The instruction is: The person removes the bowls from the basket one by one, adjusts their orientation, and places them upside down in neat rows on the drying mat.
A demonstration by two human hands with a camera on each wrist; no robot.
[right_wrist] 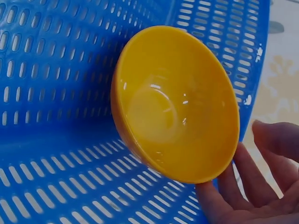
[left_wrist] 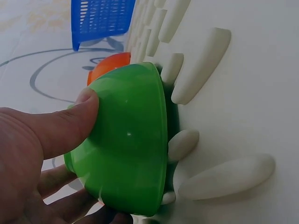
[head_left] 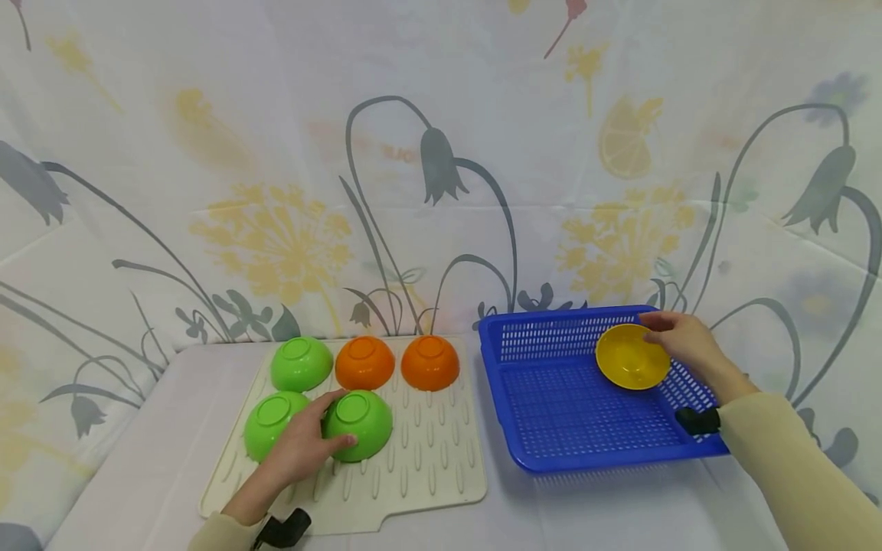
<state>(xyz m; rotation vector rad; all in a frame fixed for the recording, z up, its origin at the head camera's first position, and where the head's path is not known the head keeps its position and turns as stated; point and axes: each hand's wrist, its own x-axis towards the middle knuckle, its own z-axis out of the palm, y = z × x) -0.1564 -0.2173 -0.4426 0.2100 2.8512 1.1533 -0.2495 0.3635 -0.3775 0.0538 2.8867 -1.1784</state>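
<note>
My left hand holds an upturned green bowl on the cream drying mat, thumb on the near side and fingers round the far side. In the left wrist view the bowl's rim is down at the mat's ridges. A yellow bowl leans tilted in the back right of the blue basket, hollow side toward me. At its outer side is my right hand. The right wrist view shows fingers touching the yellow bowl from outside, while the thumb stands apart from the rim.
Two more upturned green bowls, one at the back and one in front, sit on the mat's left. Two upturned orange bowls, one in the middle and one to the right, share the back row. A patterned cloth hangs behind.
</note>
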